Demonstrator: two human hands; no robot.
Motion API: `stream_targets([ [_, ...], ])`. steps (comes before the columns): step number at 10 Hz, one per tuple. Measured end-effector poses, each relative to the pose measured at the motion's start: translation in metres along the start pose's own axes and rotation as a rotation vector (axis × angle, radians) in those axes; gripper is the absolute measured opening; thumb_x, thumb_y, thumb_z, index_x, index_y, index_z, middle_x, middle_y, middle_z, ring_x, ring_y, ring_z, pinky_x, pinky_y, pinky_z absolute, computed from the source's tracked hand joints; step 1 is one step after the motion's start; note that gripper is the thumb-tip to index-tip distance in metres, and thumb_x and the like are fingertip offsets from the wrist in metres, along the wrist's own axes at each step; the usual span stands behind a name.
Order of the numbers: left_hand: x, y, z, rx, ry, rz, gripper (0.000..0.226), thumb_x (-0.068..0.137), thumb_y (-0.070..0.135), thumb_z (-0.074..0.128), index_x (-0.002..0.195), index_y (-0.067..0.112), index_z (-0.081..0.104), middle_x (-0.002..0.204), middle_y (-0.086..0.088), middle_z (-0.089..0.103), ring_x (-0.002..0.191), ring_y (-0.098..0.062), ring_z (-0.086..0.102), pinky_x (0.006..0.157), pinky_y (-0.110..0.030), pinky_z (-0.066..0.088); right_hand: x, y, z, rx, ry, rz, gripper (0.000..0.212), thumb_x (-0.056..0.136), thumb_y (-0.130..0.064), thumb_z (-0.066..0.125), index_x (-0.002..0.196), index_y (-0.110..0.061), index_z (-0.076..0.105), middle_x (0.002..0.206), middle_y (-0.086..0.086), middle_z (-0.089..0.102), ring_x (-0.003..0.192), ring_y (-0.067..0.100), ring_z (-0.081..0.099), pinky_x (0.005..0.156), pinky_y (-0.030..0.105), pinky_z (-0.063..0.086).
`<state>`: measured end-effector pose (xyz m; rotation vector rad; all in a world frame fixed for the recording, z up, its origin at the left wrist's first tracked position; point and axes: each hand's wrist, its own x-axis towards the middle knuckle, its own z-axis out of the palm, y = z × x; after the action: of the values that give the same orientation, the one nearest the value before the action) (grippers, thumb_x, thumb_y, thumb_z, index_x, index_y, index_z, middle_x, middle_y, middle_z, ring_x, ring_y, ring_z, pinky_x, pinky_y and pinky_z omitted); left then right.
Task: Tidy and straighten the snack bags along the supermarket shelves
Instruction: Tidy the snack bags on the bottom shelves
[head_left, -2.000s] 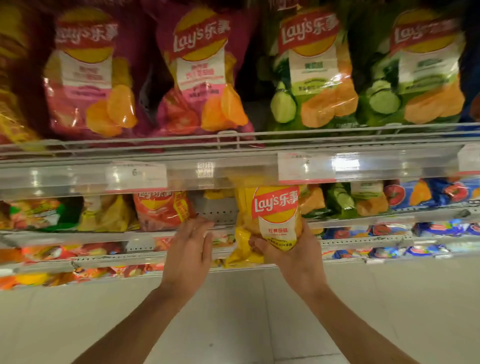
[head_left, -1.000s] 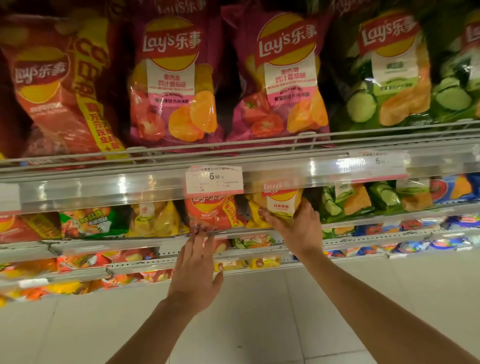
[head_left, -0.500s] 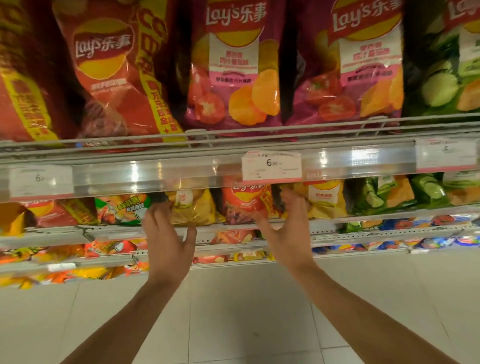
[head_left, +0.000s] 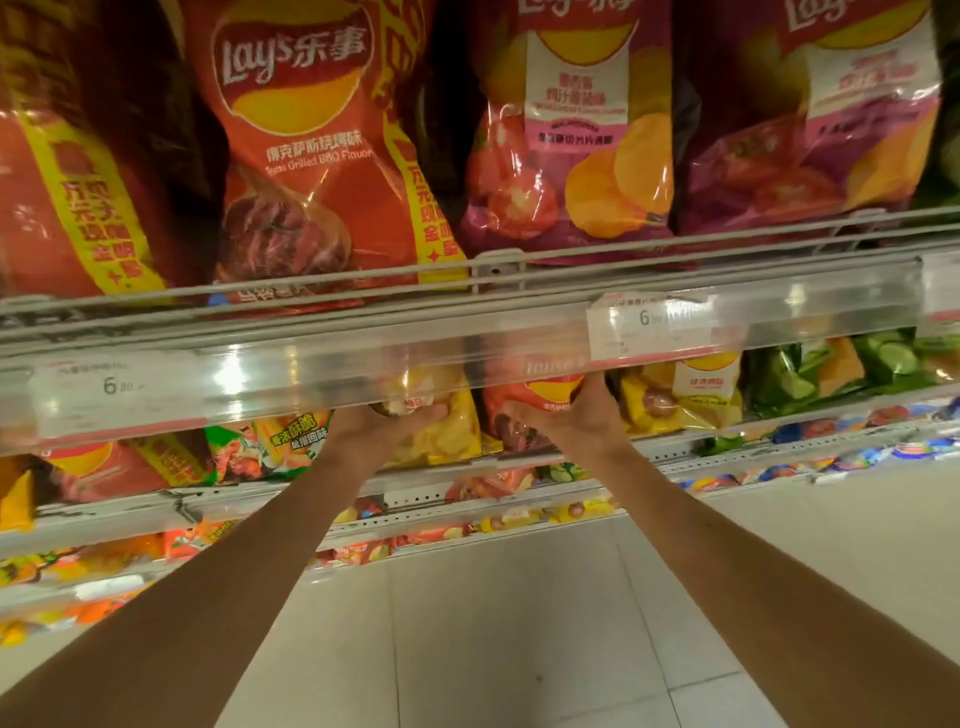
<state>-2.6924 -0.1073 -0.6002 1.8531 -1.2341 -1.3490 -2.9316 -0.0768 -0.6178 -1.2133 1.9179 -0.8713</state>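
Head view was taken from below the top shelf, looking down the aisle-side face of the racks. At the upper left of the frame, a red BBQ bag (head_left: 306, 156) was seen standing upright behind the wire rail (head_left: 363, 283), which was evidently there to keep bags from sliding off. Below it, a clear price strip (head_left: 260, 374) was stretched across the frame, and the upper parts of the bags on the second shelf were hidden by it.

Left of centre, the left hand (head_left: 387, 418) was reached under the strip, and its fingers were curled around the top of a yellow bag (head_left: 447, 431), apparently so that it could be pulled upright or squared to the shelf edge. Just beside it, at centre, the right hand (head_left: 566, 421) was laid on a small red bag (head_left: 540, 410); its fingers were wrapped around the right side of that bag with the thumb across the front, probably to steady or turn it. The two bags were set touching, side by side.

Further right, another yellow bag (head_left: 696, 395) and green bags (head_left: 831, 374) were left untouched. Straightening was judged to be midway along this shelf.
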Motion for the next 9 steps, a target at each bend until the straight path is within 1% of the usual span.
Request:
stream_targets([
  [1,0.001,-0.001,-0.001,-0.046,0.071,-0.046,0.05,0.045,0.049,0.093,0.075,0.024,0.062,0.062,0.013,0.067,0.069,-0.005,0.062,0.063,-0.02,0.044,-0.005,-0.002,0.002,0.011,0.05,-0.025,0.106,0.059,-0.058,0.091,0.143,-0.024,0.036,0.134,-0.002,0.061,0.128,0.022,0.056,0.105,0.03,0.045],
  [2,-0.004,0.004,-0.004,-0.066,0.058,-0.124,0.06,0.03,0.054,0.087,0.071,0.017,0.062,0.052,0.013,0.064,0.059,-0.004,0.061,0.067,-0.024,0.042,-0.013,-0.008,-0.002,-0.01,0.088,-0.05,0.105,0.058,-0.063,0.09,0.141,-0.024,0.039,0.133,-0.003,0.062,0.127,0.021,0.057,0.108,0.037,0.048],
  [3,-0.005,0.005,-0.004,-0.118,0.03,-0.15,0.054,0.045,0.044,0.091,0.084,0.014,0.069,0.077,0.005,0.074,0.073,-0.006,0.066,0.09,-0.034,0.047,-0.023,-0.015,-0.008,-0.101,0.149,-0.09,0.104,0.057,-0.071,0.086,0.139,-0.024,0.043,0.13,-0.003,0.061,0.124,0.022,0.056,0.107,0.046,0.049],
  [4,-0.009,0.006,-0.006,-0.133,0.067,-0.115,0.079,0.045,0.043,0.092,0.11,0.005,0.068,0.11,-0.013,0.072,0.106,-0.03,0.066,0.104,-0.046,0.046,-0.042,-0.017,-0.016,-0.148,0.205,-0.132,0.107,0.057,-0.073,0.084,0.142,-0.026,0.038,0.131,-0.002,0.058,0.124,0.023,0.053,0.107,0.049,0.046],
  [5,-0.017,0.007,-0.004,-0.039,0.08,-0.025,0.07,0.062,0.043,0.09,0.112,0.001,0.064,0.11,-0.015,0.069,0.096,-0.031,0.067,0.084,-0.042,0.054,-0.062,-0.007,-0.033,-0.139,0.211,-0.128,0.102,0.055,-0.073,0.084,0.134,-0.034,0.033,0.124,-0.009,0.055,0.117,0.02,0.055,0.101,0.051,0.05],
  [6,-0.025,0.01,0.014,-0.032,0.151,0.057,0.048,0.065,0.035,0.09,0.098,0.015,0.061,0.092,-0.004,0.065,0.076,-0.015,0.06,0.065,-0.027,0.047,-0.08,0.013,-0.056,-0.069,0.206,-0.061,0.105,0.046,-0.08,0.082,0.13,-0.038,0.034,0.12,-0.011,0.057,0.111,0.017,0.059,0.094,0.05,0.056],
  [7,-0.034,0.023,0.049,-0.068,0.192,0.114,0.038,0.064,0.032,0.091,0.081,0.023,0.058,0.079,0.007,0.062,0.071,-0.009,0.059,0.059,-0.02,0.045,-0.091,0.035,-0.081,0.017,0.21,-0.012,0.106,0.041,-0.083,0.081,0.129,-0.041,0.038,0.122,-0.009,0.061,0.111,0.016,0.061,0.091,0.047,0.059],
  [8,-0.037,0.034,0.083,-0.167,0.251,0.166,0.046,0.061,0.024,0.094,0.092,0.022,0.06,0.085,0.016,0.061,0.076,0.004,0.056,0.058,-0.006,0.047,-0.096,0.052,-0.104,0.061,0.246,0.017,0.101,0.043,-0.08,0.084,0.125,-0.047,0.036,0.121,-0.01,0.061,0.109,0.018,0.062,0.09,0.045,0.059],
  [9,-0.043,0.047,0.117,-0.177,0.291,0.243,0.056,0.06,0.018,0.094,0.104,0.023,0.059,0.092,0.019,0.062,0.086,0.0,0.059,0.069,0.006,0.038,-0.097,0.063,-0.124,0.094,0.285,0.032,0.098,0.044,-0.08,0.081,0.123,-0.052,0.031,0.12,-0.009,0.06,0.109,0.018,0.061,0.088,0.041,0.059],
])
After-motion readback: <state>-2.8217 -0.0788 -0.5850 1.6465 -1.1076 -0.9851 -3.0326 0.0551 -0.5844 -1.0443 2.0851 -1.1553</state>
